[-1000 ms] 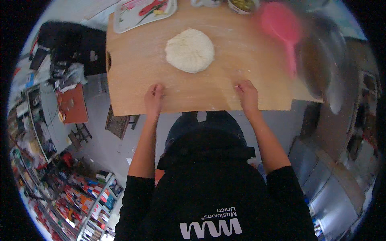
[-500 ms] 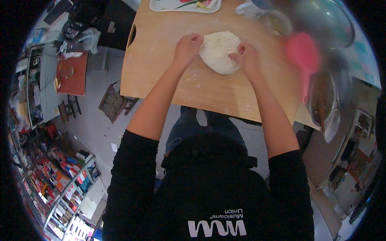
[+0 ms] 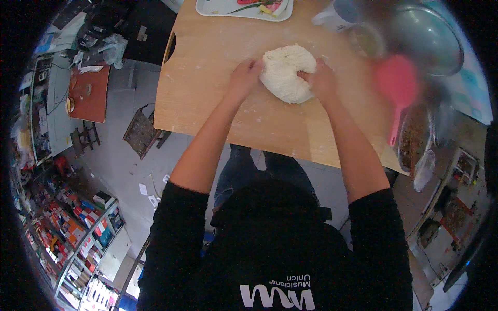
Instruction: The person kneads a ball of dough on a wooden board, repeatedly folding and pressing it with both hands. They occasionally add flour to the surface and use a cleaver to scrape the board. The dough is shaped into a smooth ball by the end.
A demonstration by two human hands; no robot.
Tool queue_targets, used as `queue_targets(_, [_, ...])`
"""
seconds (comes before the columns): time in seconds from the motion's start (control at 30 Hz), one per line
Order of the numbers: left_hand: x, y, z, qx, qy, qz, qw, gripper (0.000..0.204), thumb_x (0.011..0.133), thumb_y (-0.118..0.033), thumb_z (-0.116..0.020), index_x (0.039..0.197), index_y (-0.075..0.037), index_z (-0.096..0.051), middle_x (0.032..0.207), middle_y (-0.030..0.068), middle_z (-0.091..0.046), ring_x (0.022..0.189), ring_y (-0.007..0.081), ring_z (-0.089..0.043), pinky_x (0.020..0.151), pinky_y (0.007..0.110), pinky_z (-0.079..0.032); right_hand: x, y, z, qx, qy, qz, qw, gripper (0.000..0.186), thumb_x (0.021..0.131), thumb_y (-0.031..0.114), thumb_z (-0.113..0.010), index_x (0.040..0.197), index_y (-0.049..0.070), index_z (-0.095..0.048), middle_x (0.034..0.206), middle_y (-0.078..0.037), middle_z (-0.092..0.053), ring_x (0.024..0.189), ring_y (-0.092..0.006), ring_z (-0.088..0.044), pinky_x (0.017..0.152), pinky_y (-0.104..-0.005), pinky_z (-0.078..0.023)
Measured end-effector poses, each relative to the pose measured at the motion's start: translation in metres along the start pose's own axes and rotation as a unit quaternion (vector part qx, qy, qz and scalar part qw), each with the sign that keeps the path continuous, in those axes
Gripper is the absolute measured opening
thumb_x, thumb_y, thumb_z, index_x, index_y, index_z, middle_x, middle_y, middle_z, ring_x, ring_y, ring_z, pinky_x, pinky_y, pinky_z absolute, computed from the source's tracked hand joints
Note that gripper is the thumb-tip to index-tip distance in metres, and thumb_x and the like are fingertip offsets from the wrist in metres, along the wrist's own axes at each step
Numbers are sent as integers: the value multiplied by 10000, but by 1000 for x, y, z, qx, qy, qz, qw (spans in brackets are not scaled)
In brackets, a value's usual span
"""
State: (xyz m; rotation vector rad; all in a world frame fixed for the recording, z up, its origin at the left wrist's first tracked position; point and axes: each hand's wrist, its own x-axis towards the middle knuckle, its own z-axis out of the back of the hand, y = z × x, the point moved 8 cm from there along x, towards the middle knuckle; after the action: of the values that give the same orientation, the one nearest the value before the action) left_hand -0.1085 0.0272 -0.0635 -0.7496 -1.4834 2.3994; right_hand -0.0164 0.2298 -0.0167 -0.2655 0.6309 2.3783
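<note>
A round, pale lump of dough (image 3: 287, 78) rests on the light wooden board (image 3: 199, 96), which is dusted with flour. My left hand (image 3: 246, 76) presses against the dough's left side with its fingers curled at the edge. On the right side, my right hand (image 3: 321, 80) grips the dough, the thumb pushed into its surface and the fingers round its outer edge. A fold or dent shows where that thumb sinks in.
A white tray (image 3: 207, 9) of cut vegetables stands at the far edge. Toward the right are a white cup (image 3: 326, 19), a glass bowl (image 3: 367, 40), a large metal bowl (image 3: 430, 39), a pink ladle-shaped scoop (image 3: 397, 85) and a container (image 3: 416, 129) with chopsticks across it.
The dough looks more bunched and rounded, and its right side has been folded by my right hand. Both hands stay at its sides. The whole view has shifted slightly.
</note>
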Motion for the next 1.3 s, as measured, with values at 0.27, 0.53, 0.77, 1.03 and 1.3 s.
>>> queue_targets(0.27, [33, -45, -45, 105, 65, 76, 989, 592, 834, -541, -463, 1004, 0, -628, 959, 153, -634, 900, 246, -595, 823, 336, -436, -60, -36, -1, 390, 120, -60, 911, 656, 711, 358, -715, 1204, 15, -452, 1089, -113, -570, 974, -200, -556, 767, -368, -453])
queue_targets(0.53, [-4, -97, -36, 36, 54, 23, 998, 482, 847, -439, -457, 961, 2, -612, 965, 196, -605, 933, 330, -559, 829, 413, -406, -42, 16, 16, 253, 109, 89, 957, 691, 619, 256, -783, 1170, -3, -456, 1171, -169, -490, 1059, -240, -488, 864, -345, -414])
queue_targets(0.77, [-133, -112, -54, 202, -29, -335, 920, 358, 778, -244, -519, 1070, -38, -545, 1079, 139, -547, 980, 329, -502, 872, 429, -364, -166, 26, 19, 147, -194, 163, 956, 584, 711, 107, -647, 1232, 49, -391, 1204, -203, -429, 1104, -386, -414, 949, -470, -323])
queue_targets(1.03, [-39, -97, -95, 334, 34, -205, 919, 293, 829, -277, -457, 976, -62, -591, 990, 102, -580, 939, 278, -518, 819, 403, -374, -81, 2, -4, 70, -151, 102, 981, 470, 733, 75, -582, 1181, 53, -443, 1151, -177, -447, 1051, -362, -436, 870, -453, -364])
queue_targets(1.3, [38, -113, -85, 322, -63, -177, 928, 388, 860, -315, -410, 665, -58, -625, 782, 102, -599, 778, 288, -546, 683, 418, -414, 4, 12, -2, 9, -63, 51, 997, 398, 670, 55, -652, 1039, 39, -505, 1023, -157, -515, 954, -348, -484, 807, -413, -407])
